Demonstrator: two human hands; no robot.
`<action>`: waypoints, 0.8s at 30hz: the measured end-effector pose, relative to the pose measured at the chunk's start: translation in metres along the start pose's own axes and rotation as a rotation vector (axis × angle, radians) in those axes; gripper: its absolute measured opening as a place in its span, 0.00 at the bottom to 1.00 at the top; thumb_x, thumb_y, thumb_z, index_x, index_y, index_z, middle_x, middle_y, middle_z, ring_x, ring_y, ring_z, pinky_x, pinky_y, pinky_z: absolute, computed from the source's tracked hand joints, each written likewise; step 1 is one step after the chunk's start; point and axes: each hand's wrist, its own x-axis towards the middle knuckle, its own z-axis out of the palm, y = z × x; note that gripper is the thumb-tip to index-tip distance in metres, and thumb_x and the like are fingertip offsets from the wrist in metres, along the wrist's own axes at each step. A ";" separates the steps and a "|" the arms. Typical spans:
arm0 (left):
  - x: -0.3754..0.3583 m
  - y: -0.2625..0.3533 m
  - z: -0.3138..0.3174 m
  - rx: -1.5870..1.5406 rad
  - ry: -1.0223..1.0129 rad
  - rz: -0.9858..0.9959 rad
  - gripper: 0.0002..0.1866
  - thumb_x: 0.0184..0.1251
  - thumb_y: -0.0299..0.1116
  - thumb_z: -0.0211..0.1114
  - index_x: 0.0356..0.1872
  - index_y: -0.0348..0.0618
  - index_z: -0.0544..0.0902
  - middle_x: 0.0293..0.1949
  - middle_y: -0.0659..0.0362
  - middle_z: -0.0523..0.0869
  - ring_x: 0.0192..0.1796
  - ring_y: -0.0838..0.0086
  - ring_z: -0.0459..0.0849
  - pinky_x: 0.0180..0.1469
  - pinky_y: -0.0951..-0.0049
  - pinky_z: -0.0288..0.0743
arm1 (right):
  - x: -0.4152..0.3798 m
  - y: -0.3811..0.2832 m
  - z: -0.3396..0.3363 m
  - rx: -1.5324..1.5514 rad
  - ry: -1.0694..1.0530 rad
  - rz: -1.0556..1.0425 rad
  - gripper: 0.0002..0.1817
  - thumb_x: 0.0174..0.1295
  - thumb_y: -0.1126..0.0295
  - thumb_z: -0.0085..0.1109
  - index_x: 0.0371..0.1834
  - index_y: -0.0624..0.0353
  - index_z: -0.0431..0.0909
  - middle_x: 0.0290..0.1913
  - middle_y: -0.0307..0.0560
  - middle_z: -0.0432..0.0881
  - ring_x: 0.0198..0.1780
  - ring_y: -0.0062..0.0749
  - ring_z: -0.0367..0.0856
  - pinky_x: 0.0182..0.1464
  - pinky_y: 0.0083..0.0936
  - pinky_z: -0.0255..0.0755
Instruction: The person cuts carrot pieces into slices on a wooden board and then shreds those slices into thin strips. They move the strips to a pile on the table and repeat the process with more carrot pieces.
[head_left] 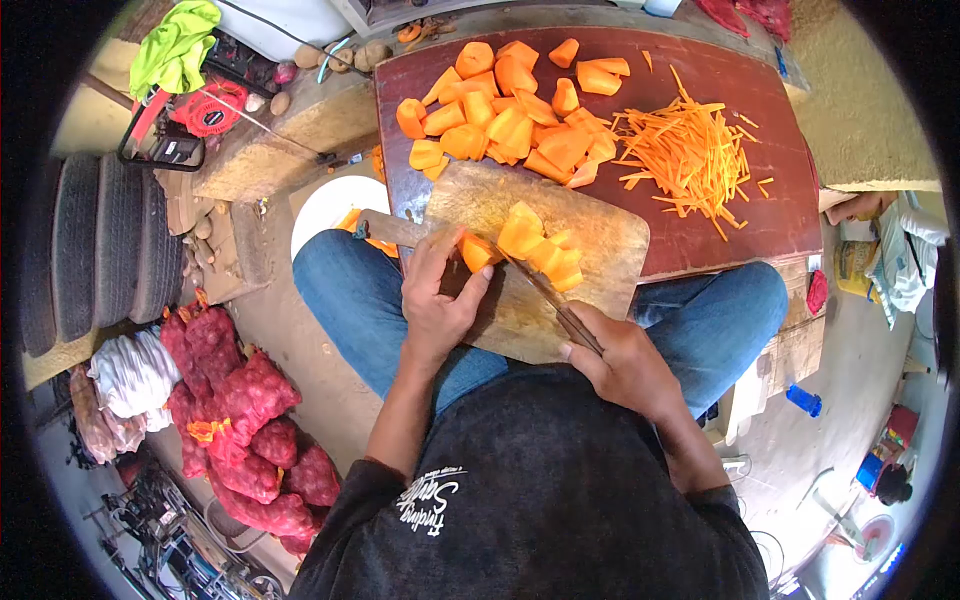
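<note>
My right hand (622, 362) is closed round the handle of a knife (545, 287), its blade pointing up and left over the wooden cutting board (610, 235). With thumb and fingers, my left hand (441, 297) grips a carrot piece (478, 253) on the board, close to the blade tip. Several cut carrot slices (540, 245) lie just right of the blade. The board's handle juts out to the left above my left hand. Beyond the board, carrot chunks (510, 115) are heaped beside a pile of thin carrot strips (695, 150).
The dark red tabletop (780, 215) carries the carrots and the board's far part. A white round container (325, 205) with orange pieces sits by my left knee. Red mesh sacks (250, 420) fill the floor at left, near stacked tires (115, 250). A blue object (803, 400) lies at right.
</note>
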 end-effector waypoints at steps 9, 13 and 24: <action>-0.013 0.000 -0.009 -0.019 -0.057 -0.057 0.29 0.67 0.32 0.86 0.67 0.35 0.88 0.58 0.51 0.93 0.62 0.64 0.89 0.69 0.64 0.79 | -0.004 0.001 0.002 0.072 -0.001 -0.020 0.25 0.75 0.68 0.71 0.71 0.65 0.79 0.49 0.60 0.90 0.51 0.53 0.93 0.54 0.40 0.83; -0.012 0.011 -0.010 0.084 -0.020 0.064 0.24 0.67 0.33 0.85 0.61 0.36 0.89 0.51 0.50 0.93 0.54 0.57 0.88 0.64 0.60 0.79 | -0.008 0.001 0.002 0.105 -0.019 -0.005 0.25 0.76 0.66 0.70 0.71 0.63 0.77 0.51 0.67 0.88 0.56 0.66 0.90 0.57 0.47 0.83; -0.022 0.002 -0.003 -0.019 0.096 0.081 0.12 0.73 0.26 0.78 0.54 0.36 0.92 0.41 0.49 0.88 0.43 0.57 0.87 0.48 0.60 0.79 | -0.009 -0.014 -0.004 0.139 -0.046 -0.013 0.26 0.77 0.67 0.70 0.74 0.66 0.77 0.46 0.59 0.87 0.47 0.47 0.91 0.54 0.38 0.81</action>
